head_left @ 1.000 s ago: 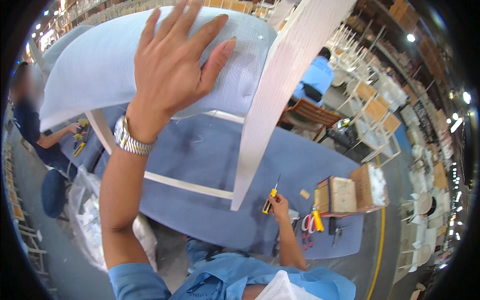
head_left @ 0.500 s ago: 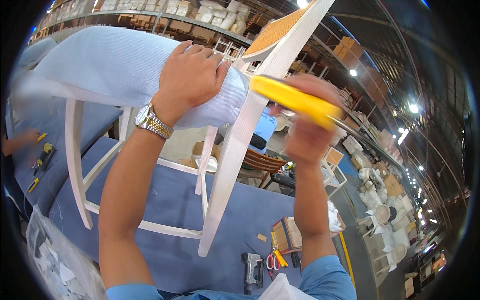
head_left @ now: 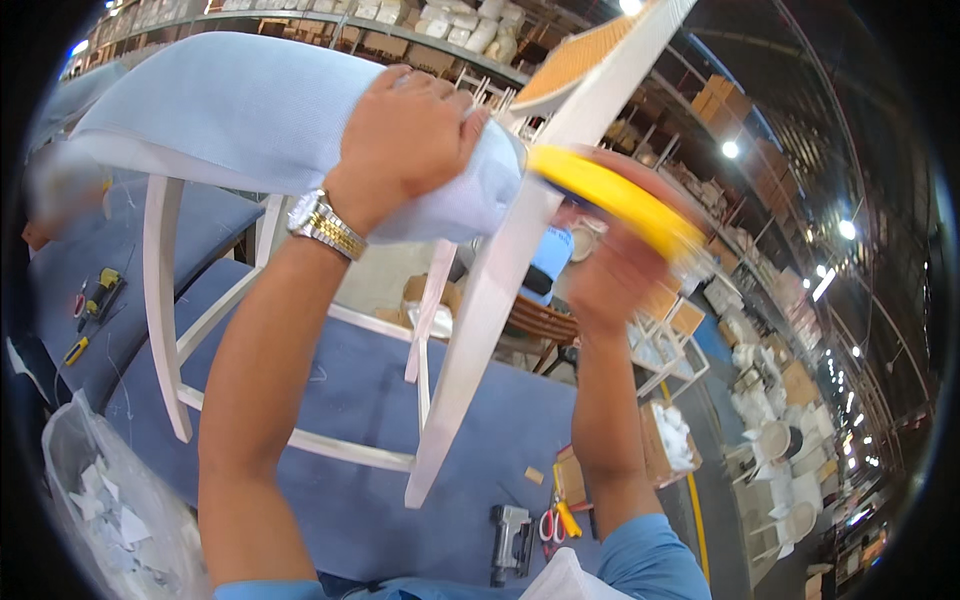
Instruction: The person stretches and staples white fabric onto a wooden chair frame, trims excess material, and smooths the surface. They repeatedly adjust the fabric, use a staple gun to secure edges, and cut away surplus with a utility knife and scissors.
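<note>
While the white chair is held tipped up above the blue-covered counter, the left hand presses curled fingers onto its pale blue upholstered seat, likely to steady it and turn the seat edge toward the face. The right hand, blurred, closes its grip around a yellow-handled tool just right of the chair's rear leg, at the seat corner beside the left hand. Below the chair, on the counter, lie a staple gun and scissors.

L hand on chair seat, R hand w/ yellow tool.
</note>
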Motion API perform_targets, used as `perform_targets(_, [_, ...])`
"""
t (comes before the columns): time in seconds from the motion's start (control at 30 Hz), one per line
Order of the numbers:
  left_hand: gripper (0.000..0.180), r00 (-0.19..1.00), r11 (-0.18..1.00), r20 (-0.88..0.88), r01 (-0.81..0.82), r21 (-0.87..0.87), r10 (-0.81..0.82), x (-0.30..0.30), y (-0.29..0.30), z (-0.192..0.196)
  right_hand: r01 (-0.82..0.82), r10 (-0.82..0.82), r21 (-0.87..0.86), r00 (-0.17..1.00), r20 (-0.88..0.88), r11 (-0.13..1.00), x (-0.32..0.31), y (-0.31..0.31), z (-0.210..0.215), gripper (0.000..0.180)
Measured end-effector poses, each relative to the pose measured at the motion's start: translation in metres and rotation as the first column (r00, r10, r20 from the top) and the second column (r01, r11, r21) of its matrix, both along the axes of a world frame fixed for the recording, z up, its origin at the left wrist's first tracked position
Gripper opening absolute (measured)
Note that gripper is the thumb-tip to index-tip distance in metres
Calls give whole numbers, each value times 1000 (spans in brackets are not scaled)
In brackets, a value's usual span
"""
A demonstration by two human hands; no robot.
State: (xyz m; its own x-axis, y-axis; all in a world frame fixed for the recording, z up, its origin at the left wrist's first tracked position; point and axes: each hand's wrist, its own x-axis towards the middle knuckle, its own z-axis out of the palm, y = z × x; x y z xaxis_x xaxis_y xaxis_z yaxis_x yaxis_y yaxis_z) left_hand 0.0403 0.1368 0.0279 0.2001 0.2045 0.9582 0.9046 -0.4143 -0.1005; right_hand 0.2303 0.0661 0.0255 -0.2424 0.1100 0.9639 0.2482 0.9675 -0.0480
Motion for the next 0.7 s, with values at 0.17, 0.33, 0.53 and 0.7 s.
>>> perform_targets(0.17, [32,999,996,27,22,90,-25,-11,-10,-3,-82,56,-166,986,-158,983,28,-30,-31,23])
perform_targets(0.33, [26,1000,987,-4,22,161,-22,-4,-49,-19,18,-418,-611,746,-519,791,142,-83,-206,26])
perform_targets(0.53, [35,987,999,-157,-10,46,17,-27,-142,-56,639,-604,-706,444,662,-304,235,-172,-477,59])
perform_targets(0.7, [47,981,1000,-192,-16,16,19,-34,-187,-83,799,-773,-590,302,558,-114,262,-179,-489,51])
